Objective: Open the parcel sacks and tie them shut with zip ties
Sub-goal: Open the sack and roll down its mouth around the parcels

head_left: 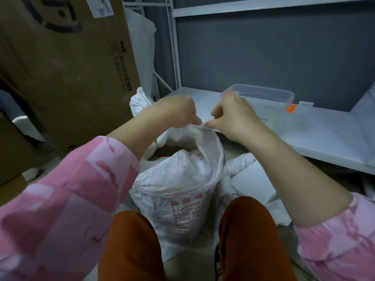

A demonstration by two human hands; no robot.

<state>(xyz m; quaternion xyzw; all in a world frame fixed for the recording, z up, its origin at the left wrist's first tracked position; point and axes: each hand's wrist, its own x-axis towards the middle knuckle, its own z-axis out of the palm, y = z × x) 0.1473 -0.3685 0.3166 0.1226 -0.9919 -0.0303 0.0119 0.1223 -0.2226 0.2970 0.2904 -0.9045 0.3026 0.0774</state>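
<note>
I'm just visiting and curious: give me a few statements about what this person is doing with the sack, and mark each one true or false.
1. Both hands, left hand and right hand, pinch the top edge of the white woven sack with red print. True.
2. The sack's mouth is already tied shut. False: it gapes open, and no tie is visible on it.
3. A clear plastic tub with orange clips sits on the white metal shelf. True.
4. The large brown cardboard box stands to the person's right. False: it stands to the left.
</note>
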